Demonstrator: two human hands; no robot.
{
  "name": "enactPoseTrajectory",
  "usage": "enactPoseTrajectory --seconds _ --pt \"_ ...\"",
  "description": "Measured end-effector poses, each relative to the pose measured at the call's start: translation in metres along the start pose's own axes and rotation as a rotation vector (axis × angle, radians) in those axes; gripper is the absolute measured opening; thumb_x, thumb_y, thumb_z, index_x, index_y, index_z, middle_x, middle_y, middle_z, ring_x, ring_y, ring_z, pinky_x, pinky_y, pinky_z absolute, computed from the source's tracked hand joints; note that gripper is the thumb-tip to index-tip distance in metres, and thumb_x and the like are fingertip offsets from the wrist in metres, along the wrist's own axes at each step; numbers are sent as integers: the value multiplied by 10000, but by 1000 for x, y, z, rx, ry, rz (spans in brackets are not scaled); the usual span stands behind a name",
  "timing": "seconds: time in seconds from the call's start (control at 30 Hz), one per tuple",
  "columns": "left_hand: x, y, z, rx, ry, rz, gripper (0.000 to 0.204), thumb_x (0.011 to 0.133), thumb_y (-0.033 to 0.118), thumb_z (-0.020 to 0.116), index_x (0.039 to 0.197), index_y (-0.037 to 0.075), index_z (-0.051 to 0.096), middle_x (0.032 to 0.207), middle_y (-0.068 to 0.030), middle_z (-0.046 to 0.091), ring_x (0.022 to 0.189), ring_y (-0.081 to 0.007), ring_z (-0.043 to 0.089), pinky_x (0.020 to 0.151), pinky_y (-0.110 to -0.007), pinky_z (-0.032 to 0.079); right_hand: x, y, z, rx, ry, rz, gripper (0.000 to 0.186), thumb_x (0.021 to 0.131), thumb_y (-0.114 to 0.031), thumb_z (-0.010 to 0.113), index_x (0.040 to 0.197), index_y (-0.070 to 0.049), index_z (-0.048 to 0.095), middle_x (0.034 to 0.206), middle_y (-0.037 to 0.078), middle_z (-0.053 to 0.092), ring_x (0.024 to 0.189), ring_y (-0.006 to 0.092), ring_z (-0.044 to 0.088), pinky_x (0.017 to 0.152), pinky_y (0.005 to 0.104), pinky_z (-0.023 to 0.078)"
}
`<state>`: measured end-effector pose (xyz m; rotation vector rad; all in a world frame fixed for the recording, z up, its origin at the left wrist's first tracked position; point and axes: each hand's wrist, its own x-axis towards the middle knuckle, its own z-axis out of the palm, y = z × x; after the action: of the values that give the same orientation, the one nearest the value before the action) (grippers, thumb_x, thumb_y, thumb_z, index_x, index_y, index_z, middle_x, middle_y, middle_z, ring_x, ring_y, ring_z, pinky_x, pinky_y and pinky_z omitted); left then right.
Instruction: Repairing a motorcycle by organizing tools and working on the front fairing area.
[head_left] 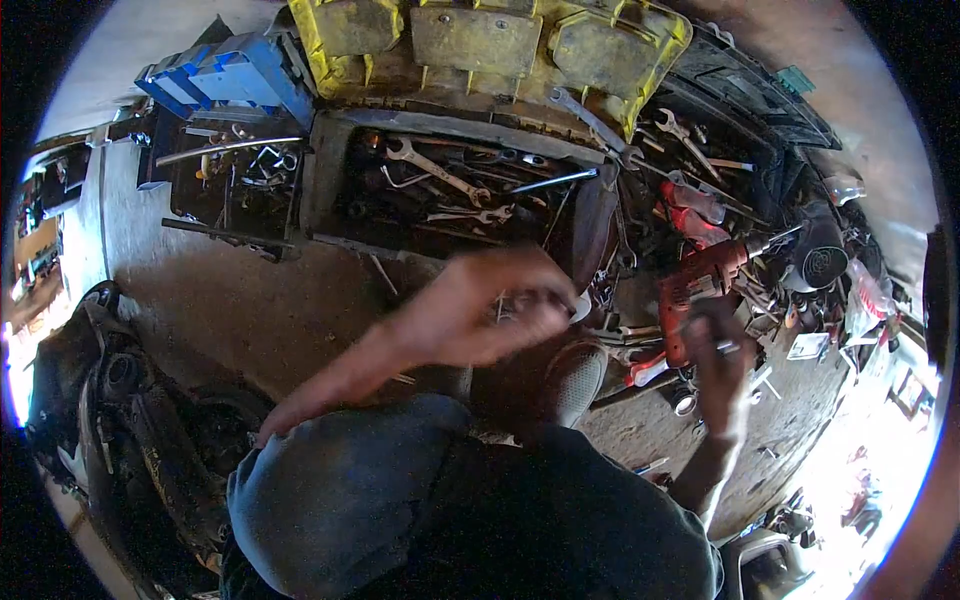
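Note:
My left hand (500, 305) reaches over my shoe (578, 382), in front of the open toolbox. Its fingers curve round but are smeared by motion, and I cannot see whether they hold anything. My right hand (722, 380) is just below the red power drill (690, 290), its fingers drawn together. A small shiny spot shows at the fingers, too blurred to name. The drill lies among loose tools with its bit pointing up to the right. Inside the toolbox (335, 205) are several wrenches, among them a large open-ended wrench (437, 172).
A yellow lid (470, 50) stands up behind the toolbox. To its left are a blue plastic case (225, 80) and a tray of small metal parts (265, 180). Dark machine parts (150, 420) crowd the lower left. Tools and a plastic bag (868, 300) lie at the right.

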<state>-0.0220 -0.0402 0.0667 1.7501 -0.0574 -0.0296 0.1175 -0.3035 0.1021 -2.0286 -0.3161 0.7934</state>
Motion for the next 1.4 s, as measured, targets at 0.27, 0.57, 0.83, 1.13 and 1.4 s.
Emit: enactPoseTrajectory --seconds 0.27,0.57,0.83,1.13,1.4 --pt "-13 -10 56 228 -286 -67 397 929 349 544 1109 -3 518 991 -214 579 944 -391 580 836 -447 478 -40 21 68 19 -325 88 275 914 -32 540 1180 40 535 885 143 649 706 168 597 663 308 514" --pt "-41 -15 42 173 -200 -72 373 913 334 565 1102 13 576 1067 -204 606 1010 -365 588 884 -435 481 -26 37 77 -104 -470 -150 276 900 -107 598 1148 11 574 968 190 653 867 258 645 704 357 504" --pt "-71 -19 -14 -201 236 65 155 853 162 574 853 10 541 1014 -165 606 894 -296 605 756 -422 471 -8 10 78 -194 -769 -154 307 919 -241 582 1105 2 591 1023 195 632 908 371 612 824 428 478" --pt "-130 -32 -11 -975 1104 -278 116 909 211 463 827 129 460 631 32 386 506 -71 316 492 -272 318 74 -77 91 -965 -565 -562 322 896 -259 596 1107 -16 610 1031 195 637 845 327 656 726 393 527" --pt "-154 -26 -9 -1110 1215 -368 245 940 310 470 778 128 446 660 20 404 561 -99 341 523 -255 294 131 -15 170 -1423 -583 -781 295 716 -113 691 965 26 614 786 149 655 697 296 674 593 395 549"
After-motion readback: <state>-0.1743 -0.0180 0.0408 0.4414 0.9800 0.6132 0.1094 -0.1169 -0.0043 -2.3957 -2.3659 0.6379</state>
